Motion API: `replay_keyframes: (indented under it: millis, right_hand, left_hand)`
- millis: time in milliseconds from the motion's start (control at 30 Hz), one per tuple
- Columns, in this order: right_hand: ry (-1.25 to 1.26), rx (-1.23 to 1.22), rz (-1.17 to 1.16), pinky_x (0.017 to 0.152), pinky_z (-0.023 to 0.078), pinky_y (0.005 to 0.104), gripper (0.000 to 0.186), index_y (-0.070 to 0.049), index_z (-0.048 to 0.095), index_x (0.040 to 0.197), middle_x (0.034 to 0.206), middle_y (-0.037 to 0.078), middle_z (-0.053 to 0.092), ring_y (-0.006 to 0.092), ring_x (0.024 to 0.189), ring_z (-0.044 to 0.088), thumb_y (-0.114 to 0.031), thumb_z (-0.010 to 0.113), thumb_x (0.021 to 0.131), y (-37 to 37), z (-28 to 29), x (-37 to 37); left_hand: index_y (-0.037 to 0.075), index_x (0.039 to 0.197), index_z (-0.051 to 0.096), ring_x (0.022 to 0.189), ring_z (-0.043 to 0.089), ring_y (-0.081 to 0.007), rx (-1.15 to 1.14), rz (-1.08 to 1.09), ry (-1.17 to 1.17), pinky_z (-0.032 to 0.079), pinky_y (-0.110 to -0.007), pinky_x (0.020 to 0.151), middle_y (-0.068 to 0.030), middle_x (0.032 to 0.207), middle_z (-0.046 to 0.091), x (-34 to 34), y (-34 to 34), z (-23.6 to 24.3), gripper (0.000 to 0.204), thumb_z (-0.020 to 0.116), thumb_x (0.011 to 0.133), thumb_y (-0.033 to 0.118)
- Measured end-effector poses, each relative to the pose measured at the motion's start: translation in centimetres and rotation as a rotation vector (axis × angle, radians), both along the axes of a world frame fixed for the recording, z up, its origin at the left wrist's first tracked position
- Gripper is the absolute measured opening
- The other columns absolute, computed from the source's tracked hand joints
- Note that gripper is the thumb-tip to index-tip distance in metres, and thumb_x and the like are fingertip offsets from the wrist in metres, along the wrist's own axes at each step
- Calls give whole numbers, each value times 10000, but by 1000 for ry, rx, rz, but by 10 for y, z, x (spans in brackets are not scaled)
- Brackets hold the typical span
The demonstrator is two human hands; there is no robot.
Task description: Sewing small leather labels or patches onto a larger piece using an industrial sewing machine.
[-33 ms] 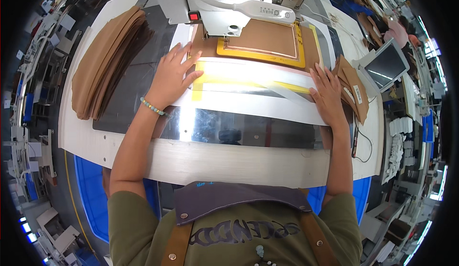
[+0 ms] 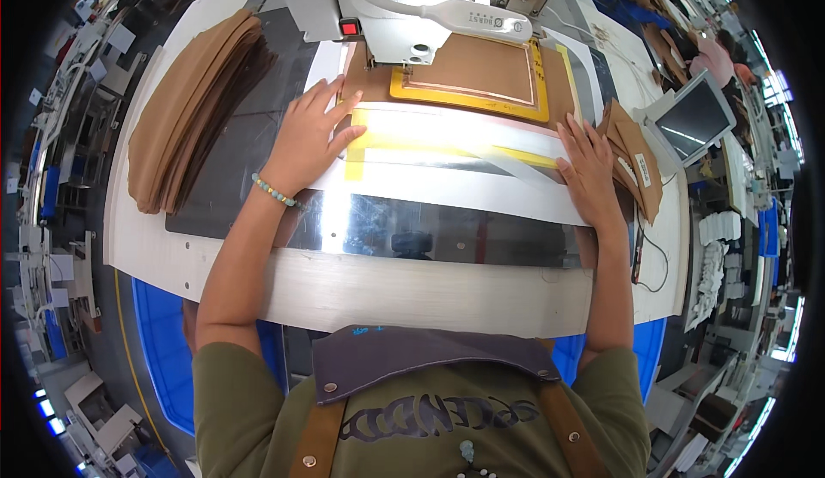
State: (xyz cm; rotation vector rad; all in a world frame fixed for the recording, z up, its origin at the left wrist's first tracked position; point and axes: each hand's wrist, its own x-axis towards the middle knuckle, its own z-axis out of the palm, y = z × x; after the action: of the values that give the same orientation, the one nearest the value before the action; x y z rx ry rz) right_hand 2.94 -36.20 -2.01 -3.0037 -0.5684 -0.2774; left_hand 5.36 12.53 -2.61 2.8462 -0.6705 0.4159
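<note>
A brown fabric panel (image 2: 354, 82) lies under the head of a white sewing machine (image 2: 391, 27). On it rests a yellow clamp frame (image 2: 464, 110). My left hand (image 2: 314, 130) is spread flat at the panel's left edge, its fingertips touching the panel and the white sheet (image 2: 481, 189) with yellow tape (image 2: 355, 164). At the right end of that sheet my right hand (image 2: 588, 164) lies with fingers stretched out, by the panel's right corner. Neither hand grips anything.
A thick stack of brown fabric pieces (image 2: 185, 117) stands on the left of the table. More folded brown pieces (image 2: 634, 164) lie beside my right hand. A screen (image 2: 696, 119) stands at the right. Blue bins (image 2: 163, 349) sit below the table's front edge.
</note>
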Motion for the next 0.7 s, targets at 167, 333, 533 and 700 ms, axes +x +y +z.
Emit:
replay_keyframes:
  millis: [167,333,533,700]
  right_hand:
    - [-39,83,3,1317,120,533,625,-140,489,1607,1711,101,384,346,1600,267,-530,353,1138,0,-1,-1]
    - [-74,24,16,1308,154,535,580,-120,540,1567,1682,113,428,356,1583,296,-484,385,1144,-1,-1,-2]
    - [-104,55,24,1297,188,534,546,-110,587,1524,1654,106,472,343,1577,310,-464,449,1132,-1,0,-3]
    - [-115,77,-7,1293,203,538,525,-106,600,1512,1641,101,490,337,1566,329,-439,499,1118,3,2,-5]
  left_hand:
    - [137,1500,625,1509,430,-392,-5,8,-37,379,-494,1201,-158,1647,467,0,-3,3,533,657,1039,402]
    - [169,1504,634,1531,400,-384,-66,-19,-87,371,-489,1207,-165,1656,456,-1,-7,2,525,653,1042,418]
    - [174,1514,628,1542,387,-387,10,-58,-11,350,-499,1213,-170,1652,457,1,-3,2,531,633,1047,427]
    - [146,1463,673,1528,408,-385,-29,-28,14,354,-490,1214,-171,1626,495,1,-3,3,482,678,1027,351]
